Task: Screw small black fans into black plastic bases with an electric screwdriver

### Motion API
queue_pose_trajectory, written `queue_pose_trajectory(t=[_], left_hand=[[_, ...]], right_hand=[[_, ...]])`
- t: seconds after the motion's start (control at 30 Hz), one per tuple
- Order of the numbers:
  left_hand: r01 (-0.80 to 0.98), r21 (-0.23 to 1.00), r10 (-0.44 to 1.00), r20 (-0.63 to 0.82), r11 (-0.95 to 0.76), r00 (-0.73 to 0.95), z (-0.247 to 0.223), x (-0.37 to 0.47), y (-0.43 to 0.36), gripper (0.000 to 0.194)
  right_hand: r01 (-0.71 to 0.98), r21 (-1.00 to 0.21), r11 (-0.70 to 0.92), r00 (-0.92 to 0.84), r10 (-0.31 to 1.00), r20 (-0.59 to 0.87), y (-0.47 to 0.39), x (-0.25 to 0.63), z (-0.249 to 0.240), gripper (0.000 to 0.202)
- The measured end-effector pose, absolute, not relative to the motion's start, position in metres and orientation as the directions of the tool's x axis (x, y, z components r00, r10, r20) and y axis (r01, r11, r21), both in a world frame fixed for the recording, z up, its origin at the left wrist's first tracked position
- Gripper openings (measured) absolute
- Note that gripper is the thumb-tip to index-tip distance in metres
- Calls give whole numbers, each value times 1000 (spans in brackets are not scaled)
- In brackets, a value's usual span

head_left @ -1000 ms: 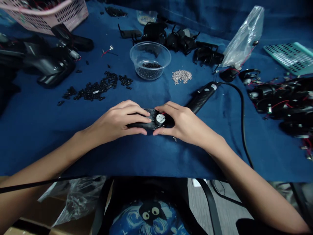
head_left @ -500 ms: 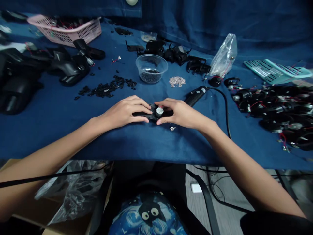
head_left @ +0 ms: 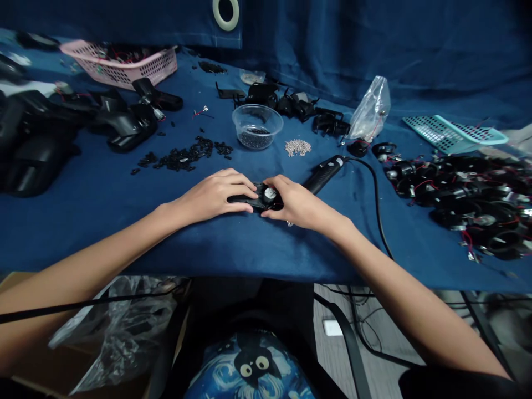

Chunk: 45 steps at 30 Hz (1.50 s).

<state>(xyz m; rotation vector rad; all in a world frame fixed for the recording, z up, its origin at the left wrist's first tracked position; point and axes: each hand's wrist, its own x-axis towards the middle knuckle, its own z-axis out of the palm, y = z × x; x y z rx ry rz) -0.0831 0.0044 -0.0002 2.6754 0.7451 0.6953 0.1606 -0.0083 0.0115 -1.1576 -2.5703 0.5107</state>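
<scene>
Near the front of the blue table lies a black plastic housing (head_left: 258,203) with a round, silver-topped part like a small motor (head_left: 270,194) in it. My left hand (head_left: 218,194) grips the left end of the housing, thumb along the near side and fingers over the top. My right hand (head_left: 293,202) curves round the right end, its thumb and index finger on either side of the motor. That palm hides much of the housing's right end. A small shiny metal piece (head_left: 290,223) peeks out beneath the right hand.
A black corded electric screwdriver (head_left: 325,174) lies behind my right hand. Further back are a clear bowl (head_left: 257,126) of dark bits, silver screws (head_left: 297,147) and small black parts (head_left: 183,157). Black housings (head_left: 124,119), a pink basket (head_left: 120,69) and wired parts (head_left: 469,194) flank these.
The view has tilted slightly upward. My right hand has shifted a little left around the housing and now covers more of it and most of the small metal piece. My left hand stays put.
</scene>
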Motion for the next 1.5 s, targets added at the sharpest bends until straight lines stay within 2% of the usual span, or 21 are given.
queue_pose_trajectory(t=[0.13,0.2,0.23,0.3,0.37,0.4,0.43,0.5,0.57,0.6,0.67,0.73,0.83,0.97,1.07,1.13,1.17,1.23,1.3,1.37,1.5], left_hand=[[481,303,556,255,-823,791,16,-80,3,34],[513,294,578,214,-807,787,28,-74,5,38],[530,307,598,199,-790,776,33,-70,7,39],[551,358,628,144,-753,765,41,-58,12,44],[542,411,612,50,-733,789,46,-46,19,47],[536,422,593,6,-731,805,48,-40,22,46],[535,422,581,-23,-732,813,48,-35,24,45],[573,399,613,-32,-716,789,49,-30,26,40],[664,385,718,-3,-641,696,48,-30,22,39],[716,391,781,9,-578,625,48,-31,19,40],[811,418,893,3,-409,449,46,-34,11,45],[867,430,957,-23,-252,289,42,-34,1,50],[902,409,983,-53,-140,177,37,-28,-14,57],[930,341,987,-31,-138,158,43,-25,-29,71],[918,297,960,180,-262,216,57,-35,-28,64],[829,273,867,265,-488,422,64,-44,-18,52],[758,260,801,230,-598,553,65,-48,-10,57],[640,267,672,39,-720,740,63,-53,6,72],[616,287,611,-117,-734,783,56,-54,18,69],[644,307,634,-148,-700,759,49,-53,24,61],[674,334,698,-62,-659,713,37,-48,21,58]], right_hand=[[628,-435,645,-676,729,104,-8,164,18,74],[669,-430,606,-594,784,181,-6,171,25,78],[743,-411,528,-472,849,236,-4,175,29,78],[902,-381,205,-107,959,263,0,186,34,83],[923,-354,-155,216,966,140,7,196,33,92],[895,-357,-268,305,951,50,11,201,30,96],[848,-408,-337,356,934,-30,14,205,27,98],[691,-606,-394,403,906,-130,21,213,19,99],[488,-781,-389,423,889,-179,27,221,15,88],[408,-833,-373,433,883,-183,29,226,16,74],[317,-892,-323,468,871,-149,34,239,26,38],[220,-947,-232,524,847,-86,39,254,43,17],[72,-993,-95,566,823,-38,43,273,70,19],[-67,-998,-10,539,841,-45,41,275,77,15],[-129,-992,-3,518,853,-70,38,264,62,16],[-169,-985,-21,491,865,-102,38,256,50,18],[-190,-981,-29,472,874,-117,38,254,45,19],[-216,-975,-42,444,885,-137,39,250,39,21],[-214,-976,-48,440,887,-140,40,248,37,22],[-203,-978,-43,458,879,-133,40,247,37,23],[-234,-972,-8,475,871,-122,39,246,37,25]])
